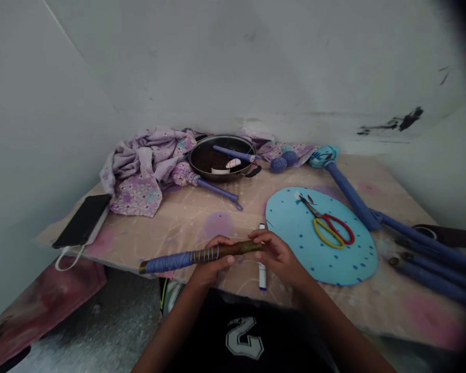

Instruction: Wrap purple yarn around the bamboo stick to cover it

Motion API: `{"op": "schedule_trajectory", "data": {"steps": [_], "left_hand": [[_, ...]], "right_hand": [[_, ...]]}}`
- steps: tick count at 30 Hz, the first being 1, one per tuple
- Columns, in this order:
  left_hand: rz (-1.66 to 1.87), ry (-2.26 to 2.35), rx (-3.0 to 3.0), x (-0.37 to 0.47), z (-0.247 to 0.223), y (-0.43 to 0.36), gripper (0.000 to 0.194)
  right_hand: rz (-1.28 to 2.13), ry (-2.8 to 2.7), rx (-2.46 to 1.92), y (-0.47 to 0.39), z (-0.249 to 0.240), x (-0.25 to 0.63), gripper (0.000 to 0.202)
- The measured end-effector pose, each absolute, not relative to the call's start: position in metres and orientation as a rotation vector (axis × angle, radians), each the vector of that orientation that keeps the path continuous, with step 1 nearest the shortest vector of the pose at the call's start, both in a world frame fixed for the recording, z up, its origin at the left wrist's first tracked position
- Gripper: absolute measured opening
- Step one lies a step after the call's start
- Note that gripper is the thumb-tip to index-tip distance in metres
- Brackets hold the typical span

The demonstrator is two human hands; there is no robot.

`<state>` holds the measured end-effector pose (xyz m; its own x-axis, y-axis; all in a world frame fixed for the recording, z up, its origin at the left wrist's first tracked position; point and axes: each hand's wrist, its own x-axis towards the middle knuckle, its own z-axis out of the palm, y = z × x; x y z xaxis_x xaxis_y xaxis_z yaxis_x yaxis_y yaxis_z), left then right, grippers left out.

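Note:
A brown wooden stick (238, 248) is held level above the table's front edge. Blue yarn (171, 262) is wound densely round its left end, with a few spaced turns toward the middle. My left hand (213, 259) is closed round the stick near those spaced turns. The fingers of my right hand (275, 253) grip the stick's bare right end. Beneath my right hand a white marker (262, 274) lies on the table. To the right, scissors (322, 220) with red and yellow handles rest on a round blue dotted cloth (295, 248).
A black pan (202, 168) stands at the back with a blue-wrapped stick inside. Flowered cloth (140, 181) and a black notebook (81, 221) lie left. Yarn balls (278, 165) are behind. Blue-wrapped sticks (349, 194) lie right on the patterned tablecloth (194, 223).

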<state>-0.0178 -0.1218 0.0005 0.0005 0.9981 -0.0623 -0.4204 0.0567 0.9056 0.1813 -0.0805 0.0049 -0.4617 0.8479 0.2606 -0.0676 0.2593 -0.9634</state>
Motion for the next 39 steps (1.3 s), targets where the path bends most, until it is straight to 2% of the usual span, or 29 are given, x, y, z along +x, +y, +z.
{"op": "schedule_trajectory", "data": {"steps": [4, 8, 11, 18, 22, 25, 29, 35, 37, 39], "left_hand": [[1.313, 0.916, 0.854, -0.018, -0.001, -0.121, 0.033], [1.322, 0.911, 0.797, -0.019, -0.004, -0.119, 0.038], [1.353, 0.922, 0.733, -0.018, -0.005, -0.118, 0.037], [1.331, 0.883, 0.756, -0.019, -0.008, -0.119, 0.033], [1.34, 0.85, 0.741, -0.019, -0.008, -0.119, 0.029], [1.338, 0.862, 0.746, -0.019, -0.006, -0.119, 0.032], [1.345, 0.86, 0.732, -0.019, -0.008, -0.118, 0.046], [1.373, 0.834, 0.776, -0.019, -0.014, -0.119, 0.045], [1.39, 0.865, 0.791, -0.02, -0.014, -0.121, 0.042], [1.421, 0.912, 0.799, -0.02, -0.015, -0.122, 0.038]], "right_hand": [[1.516, -1.646, -0.916, -0.083, 0.003, 0.179, 0.031], [1.183, -1.863, -0.906, -0.084, 0.003, 0.175, 0.019], [0.987, -2.018, -0.724, -0.083, 0.003, 0.174, 0.028], [1.203, -1.917, -0.931, -0.084, 0.001, 0.175, 0.021], [0.951, -1.967, -0.806, -0.083, 0.001, 0.174, 0.012], [0.782, -2.013, -0.64, -0.082, 0.003, 0.174, 0.024], [0.604, -2.091, -0.605, -0.081, 0.005, 0.172, 0.036], [0.402, -2.17, -0.652, -0.089, 0.004, 0.165, 0.033], [0.451, -2.225, -0.671, -0.091, 0.009, 0.166, 0.027], [0.653, -2.264, -0.716, -0.092, 0.016, 0.168, 0.023]]}}
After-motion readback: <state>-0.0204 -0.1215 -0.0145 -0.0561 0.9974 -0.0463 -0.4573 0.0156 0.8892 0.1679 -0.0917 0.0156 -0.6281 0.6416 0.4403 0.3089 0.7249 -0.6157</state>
